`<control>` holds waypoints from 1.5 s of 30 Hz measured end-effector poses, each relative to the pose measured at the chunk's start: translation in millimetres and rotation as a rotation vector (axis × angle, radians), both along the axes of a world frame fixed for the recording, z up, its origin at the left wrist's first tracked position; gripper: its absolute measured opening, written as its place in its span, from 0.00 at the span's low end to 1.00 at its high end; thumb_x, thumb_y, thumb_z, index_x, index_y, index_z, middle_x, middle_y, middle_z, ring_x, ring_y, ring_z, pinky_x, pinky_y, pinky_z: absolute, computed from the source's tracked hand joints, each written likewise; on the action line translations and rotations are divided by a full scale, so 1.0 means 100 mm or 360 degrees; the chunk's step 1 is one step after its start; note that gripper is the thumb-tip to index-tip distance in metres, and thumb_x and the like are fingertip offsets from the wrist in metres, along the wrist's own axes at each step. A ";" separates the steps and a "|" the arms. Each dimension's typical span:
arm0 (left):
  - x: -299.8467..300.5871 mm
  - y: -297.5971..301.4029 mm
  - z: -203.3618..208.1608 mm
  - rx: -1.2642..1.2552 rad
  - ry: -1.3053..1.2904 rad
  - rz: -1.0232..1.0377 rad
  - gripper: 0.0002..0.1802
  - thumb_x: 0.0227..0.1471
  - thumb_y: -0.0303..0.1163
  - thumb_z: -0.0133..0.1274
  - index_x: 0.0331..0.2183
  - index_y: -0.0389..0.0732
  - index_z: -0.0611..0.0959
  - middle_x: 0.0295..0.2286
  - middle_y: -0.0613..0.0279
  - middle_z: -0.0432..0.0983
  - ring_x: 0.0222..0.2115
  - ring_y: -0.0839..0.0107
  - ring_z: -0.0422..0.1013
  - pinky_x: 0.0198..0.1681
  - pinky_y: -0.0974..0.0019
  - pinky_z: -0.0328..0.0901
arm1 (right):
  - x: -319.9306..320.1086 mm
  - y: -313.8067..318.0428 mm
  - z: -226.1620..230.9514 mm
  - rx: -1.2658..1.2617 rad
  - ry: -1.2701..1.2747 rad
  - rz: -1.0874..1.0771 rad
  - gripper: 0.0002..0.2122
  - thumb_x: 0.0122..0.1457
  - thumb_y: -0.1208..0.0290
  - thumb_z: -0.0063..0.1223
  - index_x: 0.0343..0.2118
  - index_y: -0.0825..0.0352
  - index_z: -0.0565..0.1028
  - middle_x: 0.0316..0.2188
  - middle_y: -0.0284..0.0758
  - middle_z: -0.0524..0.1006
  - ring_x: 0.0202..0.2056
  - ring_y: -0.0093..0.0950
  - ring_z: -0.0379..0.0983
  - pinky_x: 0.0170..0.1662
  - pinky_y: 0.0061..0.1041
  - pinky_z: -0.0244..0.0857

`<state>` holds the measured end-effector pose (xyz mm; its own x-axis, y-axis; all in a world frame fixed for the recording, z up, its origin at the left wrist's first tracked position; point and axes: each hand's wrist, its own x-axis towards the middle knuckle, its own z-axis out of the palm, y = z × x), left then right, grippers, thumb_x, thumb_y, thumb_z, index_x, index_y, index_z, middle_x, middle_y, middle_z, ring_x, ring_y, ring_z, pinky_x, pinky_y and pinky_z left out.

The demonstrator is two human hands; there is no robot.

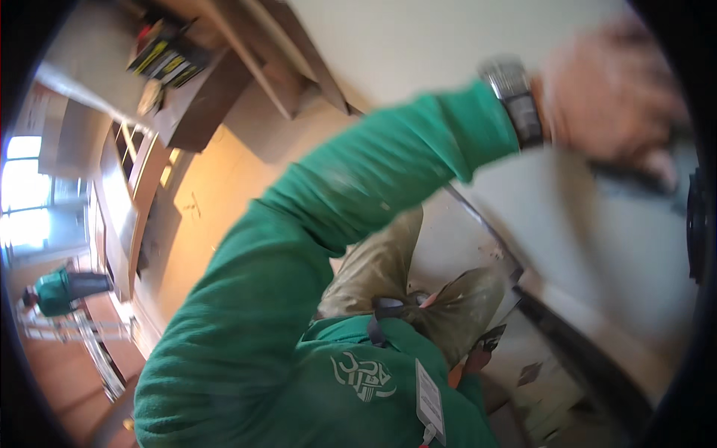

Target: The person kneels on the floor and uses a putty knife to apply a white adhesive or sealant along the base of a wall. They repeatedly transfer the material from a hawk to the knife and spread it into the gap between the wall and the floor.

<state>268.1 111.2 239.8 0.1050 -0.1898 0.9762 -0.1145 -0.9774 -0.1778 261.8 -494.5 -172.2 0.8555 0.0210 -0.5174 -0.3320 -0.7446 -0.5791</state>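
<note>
My left arm, in a green sleeve with a watch (515, 101) at the wrist, reaches across to the upper right. My left hand (609, 97) is blurred by motion in front of a pale, smooth surface (567, 224). Its fingers seem curled over a flat, dark-edged tool (631, 178), whose exact kind is smeared. Low beside my trouser leg, my right hand (476, 364) is small and partly hidden by my body. It closes around a dark object (489, 340) that I cannot make out.
Brown wooden panels (202, 97) stand at the upper left, with a black and yellow box (168, 61) on top. At the far left, another person (56, 291) in a green top is beside a pale ladder-like frame (75, 326). A dark strip (582, 351) runs along the lower right.
</note>
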 end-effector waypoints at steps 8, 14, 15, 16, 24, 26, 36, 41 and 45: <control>-0.80 -0.21 0.15 -0.0667 0.0296 -0.0188 0.21 0.55 0.47 0.55 0.18 0.43 0.79 0.47 0.66 0.76 0.51 0.66 0.70 0.54 0.50 0.63 | 1.00 1.09 1.44 0.0071 -0.0432 0.0935 0.16 0.64 0.68 0.47 0.44 0.79 0.74 0.37 0.47 0.78 0.34 0.38 0.74 0.42 0.36 0.66; -2.56 -0.64 -0.40 -0.3159 0.0426 0.0419 0.18 0.60 0.42 0.52 0.30 0.37 0.81 0.20 0.50 0.73 0.22 0.71 0.65 0.29 0.62 0.64 | 0.37 2.76 3.11 0.0113 -0.0292 0.1613 0.17 0.61 0.64 0.54 0.38 0.78 0.77 0.32 0.47 0.80 0.34 0.38 0.77 0.40 0.35 0.67; -2.85 -0.72 -0.64 -0.3060 0.0388 0.0728 0.19 0.60 0.43 0.52 0.30 0.35 0.81 0.21 0.56 0.74 0.22 0.73 0.65 0.29 0.62 0.64 | 0.07 3.09 3.48 0.0452 -0.0244 0.1553 0.15 0.60 0.64 0.56 0.36 0.77 0.77 0.29 0.44 0.80 0.32 0.34 0.77 0.39 0.34 0.67; -3.11 -0.83 -0.69 -0.3323 0.0215 0.0660 0.19 0.59 0.44 0.53 0.31 0.36 0.81 0.23 0.56 0.76 0.27 0.73 0.69 0.32 0.63 0.66 | -0.21 3.40 3.89 0.0500 -0.0276 0.1614 0.15 0.60 0.65 0.56 0.34 0.77 0.77 0.28 0.39 0.79 0.32 0.27 0.74 0.38 0.30 0.66; -3.73 -1.02 0.29 -0.3772 -0.1654 -0.0576 0.14 0.60 0.34 0.52 0.45 0.38 0.73 0.36 0.65 0.77 0.37 0.72 0.75 0.40 0.64 0.73 | -1.50 4.89 5.63 0.1160 -0.0006 0.2021 0.10 0.62 0.73 0.53 0.42 0.73 0.77 0.37 0.34 0.79 0.38 0.22 0.72 0.44 0.23 0.65; -3.75 -0.94 0.57 -0.3739 -0.1735 -0.0712 0.12 0.62 0.35 0.50 0.43 0.38 0.75 0.35 0.65 0.77 0.34 0.73 0.76 0.38 0.65 0.74 | -1.66 5.01 5.91 0.1218 0.0029 0.2170 0.12 0.58 0.82 0.51 0.46 0.72 0.77 0.43 0.37 0.79 0.43 0.25 0.75 0.49 0.25 0.66; -3.67 -0.63 1.12 -0.3284 -0.1779 0.0074 0.10 0.60 0.32 0.52 0.40 0.36 0.74 0.32 0.64 0.76 0.29 0.78 0.72 0.33 0.70 0.71 | -1.73 5.56 6.07 0.1421 -0.0131 0.3386 0.22 0.52 0.69 0.59 0.52 0.66 0.75 0.52 0.44 0.74 0.56 0.42 0.69 0.59 0.37 0.63; -3.68 -0.56 1.20 -0.3254 -0.1881 0.0172 0.11 0.60 0.33 0.53 0.41 0.35 0.74 0.33 0.64 0.77 0.30 0.79 0.72 0.35 0.73 0.69 | -1.69 5.74 5.85 0.1532 -0.0227 0.3462 0.27 0.51 0.68 0.61 0.57 0.66 0.71 0.56 0.44 0.70 0.58 0.43 0.66 0.60 0.37 0.62; -3.67 -0.46 1.35 -0.3020 -0.1848 0.0342 0.12 0.60 0.33 0.53 0.42 0.36 0.74 0.33 0.65 0.77 0.32 0.80 0.71 0.37 0.74 0.68 | -1.62 6.03 5.70 0.1497 -0.0167 0.3564 0.30 0.49 0.76 0.57 0.59 0.66 0.68 0.55 0.47 0.70 0.57 0.46 0.67 0.57 0.35 0.65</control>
<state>-99.1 65.3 374.6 -0.5915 0.6909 -0.4157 -0.5894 -0.0186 0.8076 99.9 108.3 398.2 -0.7461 0.6399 0.1843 0.2869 0.5587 -0.7782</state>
